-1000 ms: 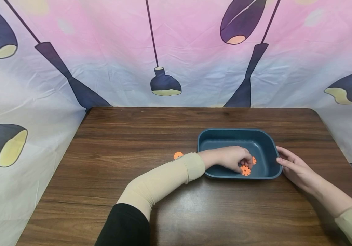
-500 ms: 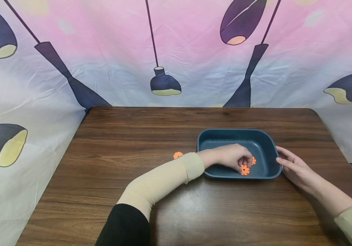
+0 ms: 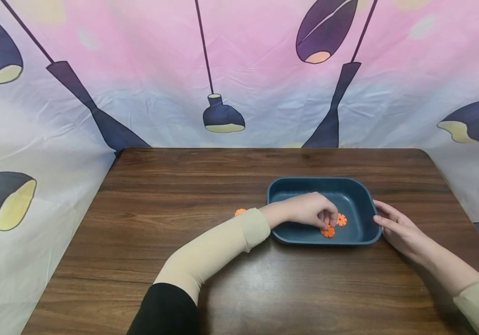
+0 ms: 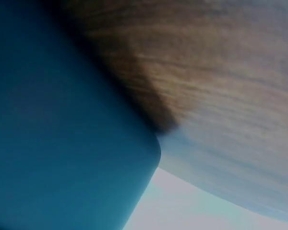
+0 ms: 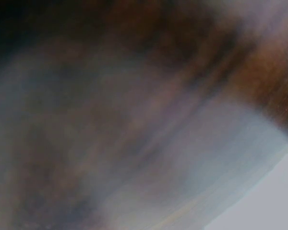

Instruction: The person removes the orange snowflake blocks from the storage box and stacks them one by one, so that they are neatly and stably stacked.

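In the head view, a dark teal tray lies on the wooden table. My left hand reaches into it, thumb and fingertips pinching the edge of an orange notched disc low over the tray floor. Another orange disc lies just right of the fingers. My right hand holds the tray's right end, its thumb at the rim and the other fingers along the outer side. A further orange disc is on the table, partly covered by the left sleeve. The tray wall fills much of the left wrist view.
The brown wooden table extends around the tray on all sides. Behind it hangs a cloth printed with lamps. The left forearm crosses the tray's left rim. The right wrist view is too blurred to make out details.
My left hand has shifted slightly left inside the tray with its orange disc, baring more of the other disc there. The right hand stays at the tray's end. The head view shifts slightly.
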`<state>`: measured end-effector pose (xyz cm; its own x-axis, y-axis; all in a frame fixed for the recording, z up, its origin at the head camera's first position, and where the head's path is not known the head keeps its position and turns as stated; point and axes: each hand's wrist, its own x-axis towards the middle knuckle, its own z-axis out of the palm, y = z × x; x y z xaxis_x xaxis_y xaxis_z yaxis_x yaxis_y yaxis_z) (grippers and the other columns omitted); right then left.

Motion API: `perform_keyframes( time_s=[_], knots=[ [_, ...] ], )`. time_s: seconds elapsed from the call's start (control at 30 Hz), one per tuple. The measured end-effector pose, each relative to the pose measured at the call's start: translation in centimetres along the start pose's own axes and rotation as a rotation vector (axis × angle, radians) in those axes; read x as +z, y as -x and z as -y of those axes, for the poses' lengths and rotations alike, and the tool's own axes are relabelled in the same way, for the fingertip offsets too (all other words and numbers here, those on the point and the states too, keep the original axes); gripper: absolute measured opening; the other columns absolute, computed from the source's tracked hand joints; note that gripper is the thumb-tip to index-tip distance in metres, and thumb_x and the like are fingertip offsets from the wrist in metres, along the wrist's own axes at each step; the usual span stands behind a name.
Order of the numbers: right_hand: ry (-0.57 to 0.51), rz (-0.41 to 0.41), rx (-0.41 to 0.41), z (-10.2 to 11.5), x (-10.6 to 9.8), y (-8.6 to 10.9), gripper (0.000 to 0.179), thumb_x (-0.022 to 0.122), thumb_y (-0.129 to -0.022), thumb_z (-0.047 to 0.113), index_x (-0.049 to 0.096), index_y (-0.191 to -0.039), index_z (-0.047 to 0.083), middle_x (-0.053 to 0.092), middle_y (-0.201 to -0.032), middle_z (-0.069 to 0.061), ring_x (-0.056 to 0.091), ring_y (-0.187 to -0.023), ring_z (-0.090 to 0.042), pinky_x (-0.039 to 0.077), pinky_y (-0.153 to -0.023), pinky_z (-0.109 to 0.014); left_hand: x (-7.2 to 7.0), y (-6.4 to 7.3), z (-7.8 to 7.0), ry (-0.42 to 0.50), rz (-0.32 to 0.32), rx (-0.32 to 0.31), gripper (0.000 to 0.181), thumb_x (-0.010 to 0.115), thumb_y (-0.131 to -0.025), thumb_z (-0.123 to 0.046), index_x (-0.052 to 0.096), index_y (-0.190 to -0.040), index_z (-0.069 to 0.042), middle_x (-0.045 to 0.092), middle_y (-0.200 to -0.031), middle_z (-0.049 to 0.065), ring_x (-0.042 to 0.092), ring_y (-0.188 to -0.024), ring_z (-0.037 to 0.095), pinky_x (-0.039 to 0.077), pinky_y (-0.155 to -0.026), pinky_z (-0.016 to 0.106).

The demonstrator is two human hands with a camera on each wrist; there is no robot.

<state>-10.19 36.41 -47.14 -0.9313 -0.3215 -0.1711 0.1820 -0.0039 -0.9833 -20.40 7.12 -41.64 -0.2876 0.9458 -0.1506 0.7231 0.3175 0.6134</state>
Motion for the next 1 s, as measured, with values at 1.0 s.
perform_keyframes(
  time_s=[1.0],
  knots=[
    [0.019, 0.019, -0.033, -0.1, 0.0, 0.0, 0.038, 0.044, -0.114, 0.01, 0.051, -0.143, 0.033, 0.063, -0.137, 0.022, 0.058, -0.124, 0.01, 0.045, -0.096, -0.006, -4.7, 9.7, 2.0, 0.148, -0.275, -0.031, 0.007, 0.078, -0.096, -0.005, 0.079, -0.102, -0.008, 0.079, -0.102, 0.005, 0.071, -0.088, 0.009, 0.058, -0.082, 0.018]
  ],
)
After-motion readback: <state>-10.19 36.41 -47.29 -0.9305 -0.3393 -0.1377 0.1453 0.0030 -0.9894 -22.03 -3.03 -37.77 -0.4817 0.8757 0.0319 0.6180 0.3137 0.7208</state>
